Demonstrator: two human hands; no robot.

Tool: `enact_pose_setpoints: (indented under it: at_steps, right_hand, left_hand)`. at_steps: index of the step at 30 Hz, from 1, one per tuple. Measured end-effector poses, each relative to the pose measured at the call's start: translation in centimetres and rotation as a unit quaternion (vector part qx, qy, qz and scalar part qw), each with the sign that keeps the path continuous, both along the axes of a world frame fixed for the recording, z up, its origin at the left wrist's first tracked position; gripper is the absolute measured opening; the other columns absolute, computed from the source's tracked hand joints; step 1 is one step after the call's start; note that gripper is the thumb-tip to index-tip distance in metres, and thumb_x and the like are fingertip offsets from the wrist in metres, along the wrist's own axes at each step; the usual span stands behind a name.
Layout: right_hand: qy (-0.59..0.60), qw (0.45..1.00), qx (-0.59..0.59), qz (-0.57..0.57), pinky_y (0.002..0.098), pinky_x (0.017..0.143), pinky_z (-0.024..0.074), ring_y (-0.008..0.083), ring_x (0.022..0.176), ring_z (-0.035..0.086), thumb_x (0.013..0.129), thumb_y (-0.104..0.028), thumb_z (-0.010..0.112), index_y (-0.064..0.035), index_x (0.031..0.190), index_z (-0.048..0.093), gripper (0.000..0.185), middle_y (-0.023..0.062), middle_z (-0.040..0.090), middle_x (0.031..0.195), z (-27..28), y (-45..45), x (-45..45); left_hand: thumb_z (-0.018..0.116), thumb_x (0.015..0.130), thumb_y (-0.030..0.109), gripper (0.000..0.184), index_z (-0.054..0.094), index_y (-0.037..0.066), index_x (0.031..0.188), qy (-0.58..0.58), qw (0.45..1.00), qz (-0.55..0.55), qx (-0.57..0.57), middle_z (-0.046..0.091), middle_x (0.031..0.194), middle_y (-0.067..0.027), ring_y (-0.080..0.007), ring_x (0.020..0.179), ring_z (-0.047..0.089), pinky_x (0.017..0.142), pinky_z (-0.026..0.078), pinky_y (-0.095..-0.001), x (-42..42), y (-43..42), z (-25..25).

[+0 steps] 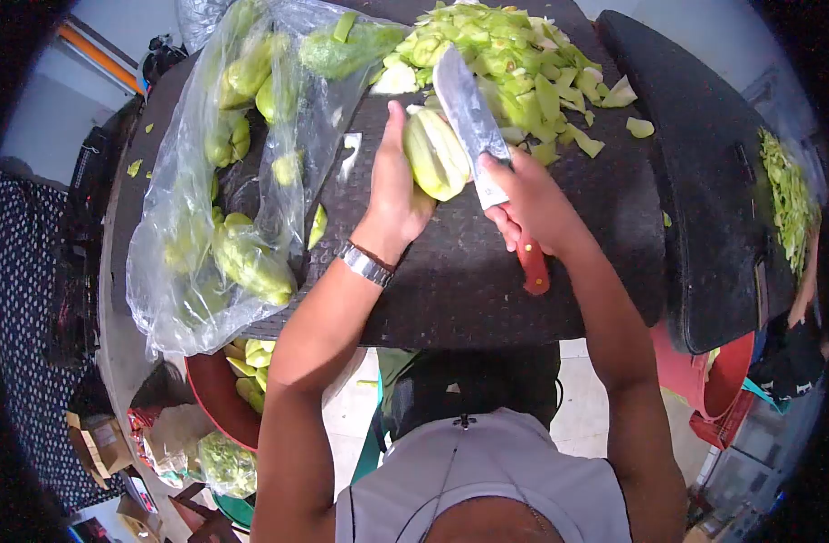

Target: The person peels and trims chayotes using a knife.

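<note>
My left hand [392, 185] holds a pale green, peeled-looking chayote [435, 156] from its left side, thumb pointing up. A lengthwise groove runs along its face. In my right hand [534, 201] is a broad-bladed knife [468, 104] with a red handle. Its blade points up and away, just right of the chayote; whether it touches cannot be made out. Beyond both hands lies a heap of green peelings [523, 77]. To the left, a clear plastic bag [184, 244] holds several unpeeled chayotes [251, 262].
Everything lies on a dark woven-textured table [432, 290]. A black padded panel [704, 181] stands along its right side. Below the left edge, a red tub [220, 398] holds pale green pieces; another red tub [729, 371] is at lower right. More shredded green pieces [785, 199] lie far right.
</note>
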State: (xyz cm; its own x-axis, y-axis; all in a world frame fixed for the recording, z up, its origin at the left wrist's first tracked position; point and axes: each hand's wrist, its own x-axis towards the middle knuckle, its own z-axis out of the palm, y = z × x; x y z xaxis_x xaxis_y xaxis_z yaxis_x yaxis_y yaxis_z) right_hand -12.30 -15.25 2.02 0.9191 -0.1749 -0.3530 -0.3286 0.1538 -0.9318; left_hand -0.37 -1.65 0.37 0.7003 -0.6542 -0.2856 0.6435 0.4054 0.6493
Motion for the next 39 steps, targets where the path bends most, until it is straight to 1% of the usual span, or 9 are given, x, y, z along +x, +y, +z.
enact_pose_setpoints:
  at_steps: [5,7,8,11,15,21,24,30,39]
  right_hand:
    - [-0.139,0.937,-0.319,-0.005,0.0385,0.055,0.0506,0.0239,0.058,0.063,0.099,-0.025,0.066,0.0033,0.125,0.056,0.039,0.0162,0.062,0.072,-1.2,1.7,-0.8]
    - [-0.212,0.902,-0.376,0.008,0.033,0.055,0.0502,0.0127,0.061,0.058,0.099,-0.022,0.066,0.0004,0.134,0.058,0.042,0.0097,0.058,0.073,-1.2,2.8,-1.9]
    - [-0.206,0.911,-0.355,0.03,0.045,0.061,0.0521,0.0368,0.068,0.068,0.092,-0.023,0.075,0.0043,0.124,0.058,0.045,0.0234,0.064,0.075,0.7,3.5,-1.6]
    - [-0.28,0.821,-0.498,0.004,0.0461,0.061,0.0524,0.0373,0.07,0.068,0.092,-0.028,0.076,0.0031,0.125,0.059,0.048,0.0198,0.063,0.076,-0.3,4.2,-1.7]
    - [-0.193,0.842,-0.503,0.028,0.0496,0.064,0.0549,0.0394,0.072,0.07,0.091,-0.043,0.076,-0.0007,0.102,0.059,0.047,0.0174,0.066,0.076,-0.3,4.8,-1.7]
    - [-0.086,0.844,-0.528,0.035,0.0541,0.069,0.0564,0.0437,0.075,0.073,0.091,-0.062,0.067,-0.0005,0.094,0.057,0.063,0.0215,0.071,0.075,0.5,5.0,-1.4]
    - [-0.059,0.83,-0.553,0.041,0.0554,0.071,0.0558,0.0456,0.076,0.071,0.093,-0.061,0.065,0.0011,0.093,0.059,0.062,0.0235,0.07,0.075,0.1,4.8,-1.1]
    - [-0.083,0.906,-0.415,0.027,0.0559,0.074,0.0545,0.0492,0.08,0.069,0.098,-0.061,0.058,0.0032,0.09,0.065,0.065,0.0254,0.069,0.077,0.4,4.3,-0.4]
    - [-0.078,0.851,-0.518,-0.022,0.0523,0.077,0.0517,0.0479,0.083,0.066,0.101,-0.057,0.055,0.0031,0.09,0.064,0.062,0.0272,0.067,0.083,1.7,3.0,0.3]
  left_hand:
    - [0.036,0.109,0.053,0.054,0.06,0.006,0.123,0.036,0.996,0.048,-0.064,0.069,0.11,-0.0119,-0.0263,0.103,0.068,0.089,0.056,-0.0473,1.1,0.2,-1.3]
    - [0.037,0.108,0.051,0.054,0.061,0.005,0.122,0.045,0.992,0.049,-0.106,0.068,0.108,-0.0128,-0.0292,0.1,0.067,0.088,0.056,-0.0497,1.5,0.5,-1.2]
    - [0.038,0.108,0.05,0.054,0.061,0.004,0.123,0.049,0.988,0.042,-0.137,0.068,0.107,-0.014,-0.0318,0.098,0.066,0.089,0.055,-0.0508,1.5,0.8,-1.3]
    - [0.041,0.105,0.054,0.056,0.063,0.004,0.119,0.034,0.969,0.01,-0.243,0.067,0.106,-0.0162,-0.0368,0.102,0.064,0.093,0.054,-0.0562,2.2,1.4,-2.7]
    - [0.046,0.102,0.057,0.057,0.065,0.004,0.112,0.039,0.954,0.0,-0.297,0.067,0.108,-0.017,-0.0397,0.108,0.064,0.1,0.052,-0.0584,1.7,1.4,-2.5]
    - [0.044,0.103,0.057,0.057,0.063,0.003,0.112,0.027,0.962,0.044,-0.269,0.067,0.109,-0.0185,-0.0414,0.103,0.065,0.096,0.052,-0.0575,1.4,1.4,-2.3]
    - [0.041,0.104,0.056,0.058,0.061,0.003,0.114,0.023,0.964,0.055,-0.258,0.066,0.11,-0.0188,-0.0415,0.103,0.065,0.094,0.053,-0.0564,0.6,1.3,-2.1]
    - [0.032,0.107,0.053,0.058,0.059,0.002,0.116,0.029,0.971,0.097,-0.216,0.065,0.11,-0.0185,-0.0415,0.102,0.064,0.091,0.053,-0.0548,0.1,1.0,-0.8]
    - [0.029,0.108,0.053,0.059,0.058,0.002,0.116,-0.03,0.964,0.175,-0.196,0.065,0.105,-0.0175,-0.0381,0.097,0.063,0.085,0.054,-0.0511,-0.4,-2.2,1.8]
